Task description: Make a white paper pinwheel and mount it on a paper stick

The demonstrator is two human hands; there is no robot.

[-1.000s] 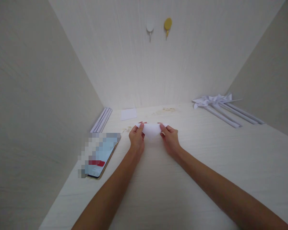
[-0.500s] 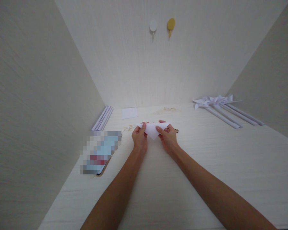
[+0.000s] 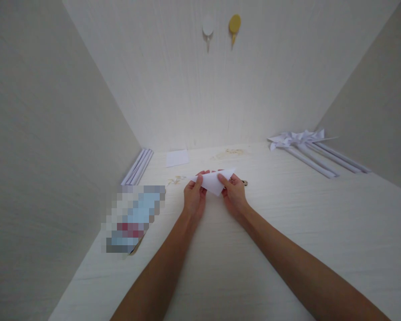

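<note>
**Folded paper pinched between both hands, mid-desk**

Left hand point(image 3: 194, 198) and right hand point(image 3: 233, 195) side by side near the middle of the pale desk point(image 3: 287, 232), forearms running in from the near edge. Folded white paper point(image 3: 214, 182), triangular with its point toward the near side, pinched at the left end by left thumb and fingers, at the right end by right thumb and fingers. Paper tilted, right corner higher; whether lifted off the desk or resting on it, cannot tell.

Surroundings: blurred-out flat object point(image 3: 133, 218) to the left, near the left wall. Bundle of white paper rolls point(image 3: 137, 166) far left. Small white sheet point(image 3: 177, 158) just beyond the hands. Paper pinwheels on rolled sticks point(image 3: 307, 145) far right. White hook point(image 3: 207, 27) and yellow hook point(image 3: 234, 24) high on the far wall.
</note>
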